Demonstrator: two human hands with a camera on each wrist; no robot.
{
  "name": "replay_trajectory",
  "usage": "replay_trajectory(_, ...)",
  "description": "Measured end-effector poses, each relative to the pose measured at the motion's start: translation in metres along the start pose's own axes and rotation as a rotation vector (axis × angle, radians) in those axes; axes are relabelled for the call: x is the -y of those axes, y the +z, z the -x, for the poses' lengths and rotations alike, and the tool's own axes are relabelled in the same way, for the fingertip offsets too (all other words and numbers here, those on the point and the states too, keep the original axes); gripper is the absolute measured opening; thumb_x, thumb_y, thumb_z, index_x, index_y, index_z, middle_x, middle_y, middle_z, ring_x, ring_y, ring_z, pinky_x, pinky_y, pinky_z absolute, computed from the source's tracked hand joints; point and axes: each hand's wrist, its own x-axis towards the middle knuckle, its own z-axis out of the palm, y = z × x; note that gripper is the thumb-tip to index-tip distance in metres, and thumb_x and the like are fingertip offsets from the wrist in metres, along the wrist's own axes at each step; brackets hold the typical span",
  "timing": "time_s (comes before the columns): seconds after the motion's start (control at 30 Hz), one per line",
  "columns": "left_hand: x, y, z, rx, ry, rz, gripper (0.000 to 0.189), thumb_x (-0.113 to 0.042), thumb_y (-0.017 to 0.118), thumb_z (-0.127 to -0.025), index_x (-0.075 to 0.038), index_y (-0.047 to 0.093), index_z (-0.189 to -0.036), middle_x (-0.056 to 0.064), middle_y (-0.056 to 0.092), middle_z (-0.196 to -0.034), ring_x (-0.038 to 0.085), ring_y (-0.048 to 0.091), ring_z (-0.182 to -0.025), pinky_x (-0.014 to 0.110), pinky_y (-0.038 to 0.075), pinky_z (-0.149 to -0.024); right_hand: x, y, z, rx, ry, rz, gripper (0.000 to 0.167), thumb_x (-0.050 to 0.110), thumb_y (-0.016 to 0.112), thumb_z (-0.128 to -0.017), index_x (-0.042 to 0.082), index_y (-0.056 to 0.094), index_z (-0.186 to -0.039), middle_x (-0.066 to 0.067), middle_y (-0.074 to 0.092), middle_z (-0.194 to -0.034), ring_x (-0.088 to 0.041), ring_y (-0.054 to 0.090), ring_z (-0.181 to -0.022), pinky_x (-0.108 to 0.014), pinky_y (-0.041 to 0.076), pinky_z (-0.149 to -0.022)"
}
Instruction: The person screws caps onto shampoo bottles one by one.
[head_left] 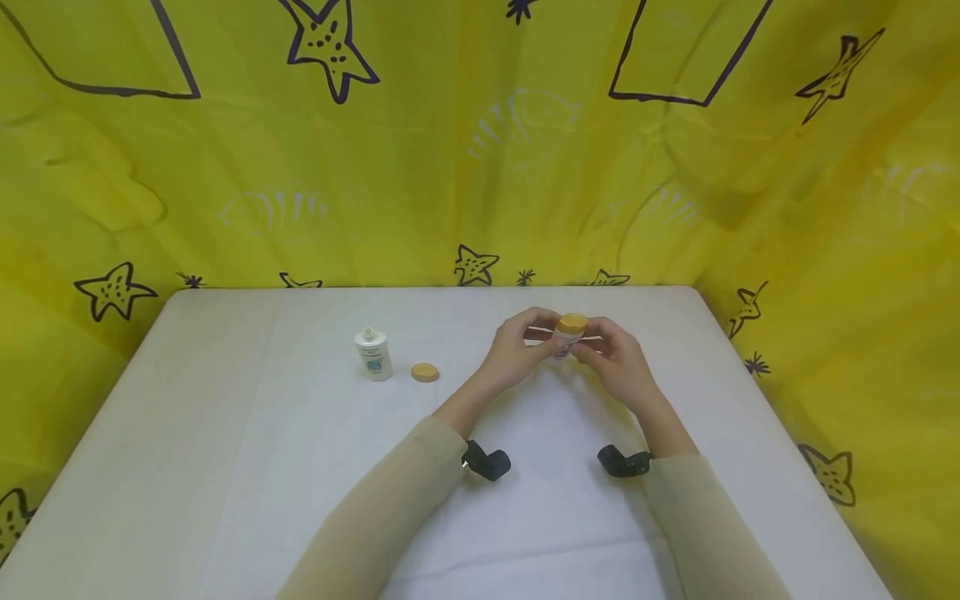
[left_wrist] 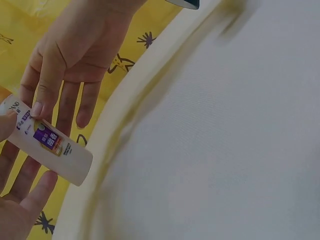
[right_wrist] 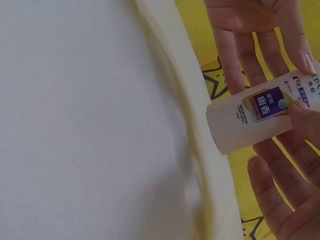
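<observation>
The white bottle [head_left: 567, 336] with the purple label [right_wrist: 268, 104] is raised clear of the table, cap uppermost, toward 1 o'clock of the tabletop as the head view shows it, with 12 at the far curtain. Both hands grasp it: the left hand [head_left: 520, 343] from 9 o'clock, the right hand [head_left: 621, 354] from between 3 and 4. Each thumb presses the near face, the left one up by the shoulder, the right one on the label area, while curled fingers support it from behind; between them they hide much of the body in the head view. The gold cap [head_left: 573, 320] is seated on top. The forearms, in beige sleeves [head_left: 397, 492], reach in from 7 and 5 o'clock and converge at the bottle, a black wrist device [head_left: 491, 462] on the left and its match on the right. The left hand lies between the held bottle and a loose gold lid [head_left: 424, 372], which rests on the table at roughly 8 o'clock from it. Farther out, near 9, an uncapped white bottle [head_left: 375, 358] stands upright, the lid just beside it at its 4 o'clock. The white table [head_left: 202, 417] meets a yellow curtain [head_left: 420, 183] with starfish drawings at 12.
</observation>
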Motion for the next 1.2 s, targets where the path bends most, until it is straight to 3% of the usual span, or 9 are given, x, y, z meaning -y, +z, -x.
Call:
replay_trajectory(0.27, 0.013, 0.008, -0.009, -0.016, -0.04, 0.012, 0.033, -0.021, 0.072, -0.093, -0.016, 0.063, -0.125, 0.0, 0.066, -0.124, 0.019, 0.064, -0.113, 0.033, 0.052, -0.095, -0.011, 0.0, -0.005, 0.003, 0.046, -0.027, 0.03, 0.005, 0.067, -0.095, -0.002, 0.057, -0.122, -0.021, 0.061, -0.123, -0.041, 0.066, -0.108, -0.022, 0.057, -0.08)
replay_trajectory(0.57, 0.018, 0.009, -0.008, -0.011, -0.073, 0.037, 0.035, -0.023, 0.071, -0.094, -0.017, 0.062, -0.128, 0.002, 0.065, -0.127, 0.019, 0.064, -0.114, 0.031, 0.052, -0.097, -0.019, 0.002, -0.003, 0.011, 0.066, -0.103, 0.036, 0.007, 0.064, -0.097, -0.004, 0.053, -0.129, -0.024, 0.059, -0.125, -0.04, 0.067, -0.108, -0.027, 0.059, -0.081)
replay_trajectory(0.9, 0.018, 0.005, -0.007, 0.039, -0.124, 0.076, 0.038, -0.02, 0.069, -0.095, -0.019, 0.059, -0.132, 0.001, 0.061, -0.135, 0.022, 0.06, -0.123, 0.032, 0.05, -0.1, -0.02, 0.001, -0.004, -0.001, 0.113, -0.049, 0.037, 0.009, 0.065, -0.096, 0.0, 0.054, -0.131, -0.022, 0.061, -0.126, -0.038, 0.064, -0.111, -0.03, 0.059, -0.081)
replay_trajectory(1.07, 0.015, -0.004, 0.002, 0.064, -0.158, 0.029, 0.045, -0.022, 0.068, -0.095, -0.022, 0.054, -0.138, 0.0, 0.057, -0.141, 0.023, 0.057, -0.128, 0.035, 0.049, -0.102, -0.021, 0.001, 0.002, -0.076, 0.151, -0.008, 0.041, 0.015, 0.066, -0.097, 0.005, 0.055, -0.135, -0.019, 0.063, -0.126, -0.034, 0.063, -0.113, -0.025, 0.057, -0.081)
replay_trajectory(1.2, 0.006, -0.016, 0.011, 0.082, -0.122, -0.019, 0.047, -0.019, 0.067, -0.096, -0.02, 0.051, -0.14, 0.002, 0.057, -0.141, 0.025, 0.057, -0.128, 0.036, 0.049, -0.103, -0.017, -0.001, 0.01, -0.189, 0.16, 0.006, 0.037, 0.015, 0.066, -0.097, 0.006, 0.057, -0.132, -0.017, 0.065, -0.123, -0.019, 0.065, -0.105, -0.016, 0.052, -0.082)
